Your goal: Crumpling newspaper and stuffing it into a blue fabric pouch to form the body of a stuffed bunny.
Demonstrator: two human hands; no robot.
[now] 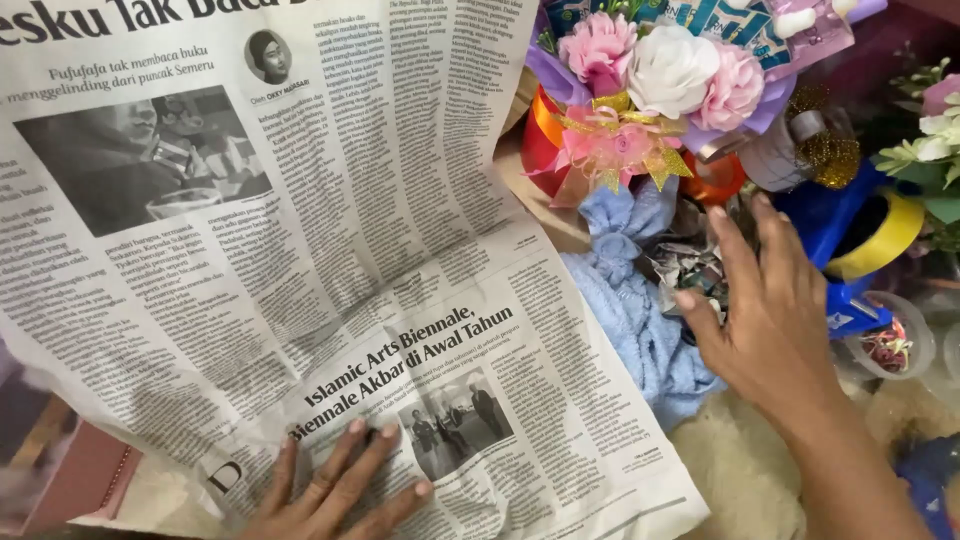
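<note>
Left hand (335,490) pressed flat, fingers spread, on near edge of newspaper sheet (300,250); nothing gripped. Sheet spread leftward and away, long axis running far-left to near-right. Right hand (770,320) open, empty, laid beside sheet's right edge, fingertips at crumpled paper scraps (690,268) over blue cloth (640,320). Beyond: flower bouquet (665,75).

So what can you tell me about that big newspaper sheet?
The newspaper sheet is a wide, creased page of thin greyish paper with columns of black print, headlines and a few black-and-white photos. It lies spread flat, slightly askew, filling the left of the view. The left hand presses its lower edge with spread fingers; its right edge overlaps a light blue cloth.
</note>
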